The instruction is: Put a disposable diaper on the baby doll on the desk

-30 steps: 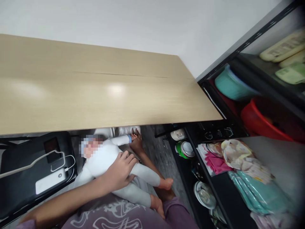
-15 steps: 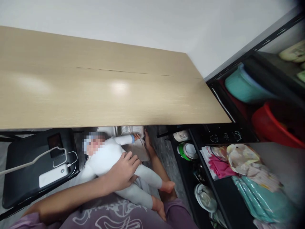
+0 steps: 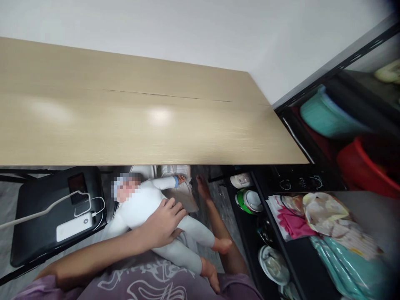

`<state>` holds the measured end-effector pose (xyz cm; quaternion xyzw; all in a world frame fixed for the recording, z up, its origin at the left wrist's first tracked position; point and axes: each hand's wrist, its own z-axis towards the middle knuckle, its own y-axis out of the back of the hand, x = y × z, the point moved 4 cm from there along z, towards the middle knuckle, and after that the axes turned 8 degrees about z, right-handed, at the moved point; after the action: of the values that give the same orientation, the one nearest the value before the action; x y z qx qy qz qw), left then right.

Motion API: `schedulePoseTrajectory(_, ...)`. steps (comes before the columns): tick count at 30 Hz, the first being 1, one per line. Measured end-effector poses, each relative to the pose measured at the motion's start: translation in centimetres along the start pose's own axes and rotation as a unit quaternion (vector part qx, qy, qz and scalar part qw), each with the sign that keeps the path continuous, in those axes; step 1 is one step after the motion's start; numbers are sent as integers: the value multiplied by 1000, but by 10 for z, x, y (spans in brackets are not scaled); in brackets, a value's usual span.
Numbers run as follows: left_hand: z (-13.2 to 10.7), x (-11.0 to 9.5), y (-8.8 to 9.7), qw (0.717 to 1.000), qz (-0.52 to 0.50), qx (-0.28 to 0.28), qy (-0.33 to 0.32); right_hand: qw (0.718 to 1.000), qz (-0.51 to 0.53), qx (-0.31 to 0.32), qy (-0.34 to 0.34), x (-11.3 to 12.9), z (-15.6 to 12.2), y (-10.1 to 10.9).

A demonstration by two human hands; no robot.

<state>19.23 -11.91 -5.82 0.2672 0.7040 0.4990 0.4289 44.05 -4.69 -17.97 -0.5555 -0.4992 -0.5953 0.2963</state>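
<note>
Tabletop [image 3: 125, 125] of pale wood fills the upper half of the view, and all the work sits below its near edge. To the right a black shelf rack [image 3: 279, 243] holds a teal basin [image 3: 325, 116] and a red basin [image 3: 362, 166] on the upper level, with folded cloths [image 3: 312, 212] on the level beneath. To the left, under the table's near edge, stands a black chair [image 3: 37, 233]. A white power bank [image 3: 75, 226] lies near the front right corner of its seat, with a cable [image 3: 46, 208] plugged into it. The doll [image 3: 140, 204] lies on its back across the person's lap, head toward the chair and legs toward the rack. It is fully covered by a white suit with a blue cuff at one wrist, and both feet are bare. The left hand [image 3: 164, 225] lies on the doll's belly and hip, fingers spread and draped over it rather than closed round it, steadying it on the lap. The right hand [image 3: 202, 188] is stretched down under the table's near edge, just beside a white cloth [image 3: 184, 191] on the floor. Whether its fingers are apart or closed on anything I cannot tell. As I judge it, the doll is already dressed and settled, while nothing from the floor or the rack has yet been brought to it.
</note>
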Motion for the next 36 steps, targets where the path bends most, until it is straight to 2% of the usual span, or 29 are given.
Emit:
schedulePoseTrajectory(3,-2,0,2,1000,-4,-4,-13,999,-18,25,27,0,-4,8)
schedulePoseTrajectory(5,-3,0,1,1000,-7,-11,-22,993,-34,88,76,14,-10,-4)
schedulePoseTrajectory(6,-3,0,1,999,-11,-17,-25,982,-52,143,110,25,-14,-17)
schedulePoseTrajectory(8,-3,2,0,999,-27,-31,-27,939,-110,278,171,47,-22,-50)
schedulePoseTrajectory(10,-5,3,1,997,-51,-51,-25,888,-183,381,178,61,-28,-82)
schedulePoseTrajectory(11,-7,4,2,995,-69,-65,-24,873,-212,407,164,66,-29,-94)
schedulePoseTrajectory(13,-17,7,6,987,-120,-107,-16,861,-249,421,141,76,-28,-109)
schedulePoseTrajectory(15,-39,15,7,970,-176,-167,12,856,-256,423,151,86,-29,-116)
schedulePoseTrajectory(18,-96,38,-4,934,-192,-283,105,848,-256,415,209,103,-35,-115)
schedulePoseTrajectory(20,-141,58,-21,909,-146,-327,214,843,-249,409,246,114,-40,-112)
schedulePoseTrajectory(22,-180,75,-42,883,-122,-311,331,842,-235,410,260,124,-45,-111)
schedulePoseTrajectory(24,-206,85,-62,860,-151,-257,415,845,-214,416,259,133,-48,-112)
schedulePoseTrajectory(27,-219,88,-81,841,-211,-180,464,850,-186,422,255,149,-53,-115)
schedulePoseTrajectory(29,-218,85,-82,841,-206,-169,470,852,-173,424,256,161,-55,-113)
schedulePoseTrajectory(32,-217,81,-72,844,-195,-194,461,845,-158,433,271,180,-61,-103)
schedulePoseTrajectory(36,-223,74,-56,839,-207,-229,448,832,-163,427,316,196,-69,-72)
